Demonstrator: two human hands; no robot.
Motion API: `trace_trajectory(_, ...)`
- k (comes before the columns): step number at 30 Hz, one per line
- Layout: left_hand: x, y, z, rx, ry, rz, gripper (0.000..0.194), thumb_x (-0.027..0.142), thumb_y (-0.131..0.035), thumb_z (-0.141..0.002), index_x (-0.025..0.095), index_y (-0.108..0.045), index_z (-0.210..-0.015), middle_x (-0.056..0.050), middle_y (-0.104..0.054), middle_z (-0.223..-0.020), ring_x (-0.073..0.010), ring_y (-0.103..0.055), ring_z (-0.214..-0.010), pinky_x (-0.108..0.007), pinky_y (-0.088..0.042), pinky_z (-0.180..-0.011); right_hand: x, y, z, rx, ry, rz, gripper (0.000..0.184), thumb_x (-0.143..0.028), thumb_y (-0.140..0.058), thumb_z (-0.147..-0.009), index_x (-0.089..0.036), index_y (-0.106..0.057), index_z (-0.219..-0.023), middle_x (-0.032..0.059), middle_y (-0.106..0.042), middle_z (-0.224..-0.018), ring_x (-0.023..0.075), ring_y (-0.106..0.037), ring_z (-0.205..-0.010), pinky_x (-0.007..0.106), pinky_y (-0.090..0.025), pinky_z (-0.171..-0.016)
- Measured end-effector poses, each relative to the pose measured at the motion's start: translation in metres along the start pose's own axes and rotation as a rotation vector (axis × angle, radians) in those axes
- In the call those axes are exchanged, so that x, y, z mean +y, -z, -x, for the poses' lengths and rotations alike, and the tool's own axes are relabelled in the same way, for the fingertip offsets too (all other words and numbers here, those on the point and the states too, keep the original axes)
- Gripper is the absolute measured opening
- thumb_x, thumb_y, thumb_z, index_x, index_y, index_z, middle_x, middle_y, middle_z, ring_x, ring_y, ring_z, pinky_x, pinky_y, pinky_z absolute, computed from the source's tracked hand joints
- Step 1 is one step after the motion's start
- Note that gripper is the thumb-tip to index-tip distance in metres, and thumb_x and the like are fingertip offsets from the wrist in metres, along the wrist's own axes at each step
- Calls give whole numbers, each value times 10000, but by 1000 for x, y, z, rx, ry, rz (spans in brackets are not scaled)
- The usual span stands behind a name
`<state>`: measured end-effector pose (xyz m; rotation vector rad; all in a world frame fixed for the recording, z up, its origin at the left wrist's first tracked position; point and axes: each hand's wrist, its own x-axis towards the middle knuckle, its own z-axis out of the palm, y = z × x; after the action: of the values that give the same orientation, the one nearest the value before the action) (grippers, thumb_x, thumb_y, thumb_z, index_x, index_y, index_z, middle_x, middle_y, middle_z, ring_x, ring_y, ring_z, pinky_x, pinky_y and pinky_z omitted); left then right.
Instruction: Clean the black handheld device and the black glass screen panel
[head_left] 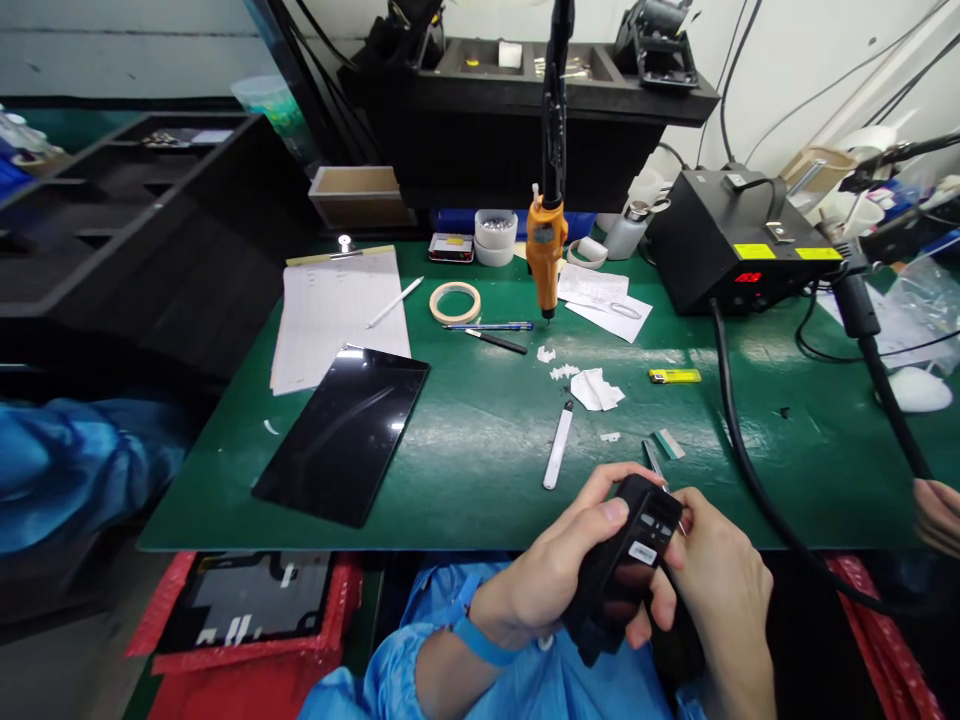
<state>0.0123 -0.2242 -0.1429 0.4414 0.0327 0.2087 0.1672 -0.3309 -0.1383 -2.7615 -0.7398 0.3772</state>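
Note:
My left hand is wrapped round a black handheld device, its thumb on the top edge. The device is tilted and has a small white label and small windows near its upper end. At that end my right hand is closed, fingers pinched on slim silver tweezers. Part of the tweezers is hidden by the device and my fingers. Just beyond lie a small green and white piece and a white-handled blade tool.
An orange electric screwdriver hangs over the green mat. A black tablet screen lies left. The hot-air station stands right, its thick hose crossing the mat. Another person's hand is at the right edge.

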Motion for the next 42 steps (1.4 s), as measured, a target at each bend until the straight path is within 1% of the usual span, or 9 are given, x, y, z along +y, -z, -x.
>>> trace_trajectory(4,0,-5,1,24,-39,29,519,662,-738,-1095,289,-557,-1408,-28,-744,-1076,-100,-710,-600,-177,-552,-532,5,-10,-1,109,-2,-58,346,-566,-598,-1021,-273,-659,-848,58,-629,-752,238,-531,-623,333,-227,-588)
trace_trajectory(8,1,-6,1,24,-10,67,546,664,-764,-1077,291,-579,-1430,-36,-733,-1079,-98,-691,-627,-172,-551,-532,11,-11,-3,220,59,-154,527,-758,-544,-928,-260,-700,-1010,122,-736,-967,272,-612,-709,346,-290,-569)
trace_trajectory(13,0,-3,2,-16,23,108,585,654,-766,-1044,296,-604,-1477,-50,-716,-1111,-109,-680,-647,-185,-562,-527,12,-4,-3,337,144,-312,863,-1068,-537,-847,-243,-729,-1012,85,-700,-806,276,-625,-663,388,-436,-592)
trace_trajectory(16,0,-3,5,-6,47,48,621,631,-783,-1045,318,-586,-1543,-54,-701,-1161,-103,-689,-653,-191,-574,-543,10,-2,0,390,165,-392,944,-1127,-543,-833,-222,-753,-1005,69,-694,-773,268,-650,-657,399,-499,-629)
trace_trajectory(20,-2,-5,7,3,-3,-59,601,620,-760,-1084,303,-599,-1568,-76,-701,-1172,-104,-682,-684,-192,-549,-578,10,-2,7,438,203,-473,870,-1058,-621,-884,-213,-779,-1016,72,-732,-836,244,-673,-690,386,-548,-671)
trace_trajectory(25,-8,-5,6,-31,-82,-31,568,564,-764,-1099,320,-621,-1591,-97,-715,-1209,-126,-686,-747,-199,-537,-590,9,-5,17,467,255,-689,590,-804,-783,-979,-218,-793,-1048,64,-791,-923,227,-743,-775,357,-615,-744)
trace_trajectory(30,-9,-5,6,-32,13,-10,811,640,-760,-1085,310,-470,-1766,-51,-722,-1009,-122,-651,-687,-209,-519,-618,-2,2,36,385,364,-890,404,-605,-825,-1053,-223,-803,-1182,96,-825,-1095,260,-809,-961,372,-673,-842)
trace_trajectory(35,-8,-7,11,-21,67,-43,980,716,-703,-1069,268,-324,-1854,-14,-676,-880,-130,-588,-619,-223,-498,-598,-9,11,52,236,446,-964,400,-545,-750,-1133,-250,-806,-1398,133,-811,-1383,303,-810,-1235,413,-684,-1022)
trace_trajectory(42,-8,-11,15,54,-13,-178,914,709,-742,-1062,293,-418,-1809,-27,-652,-939,-137,-596,-694,-230,-484,-651,-14,8,55,160,580,-936,397,-454,-705,-1183,-331,-747,-1557,71,-797,-1491,239,-800,-1334,278,-658,-1081)
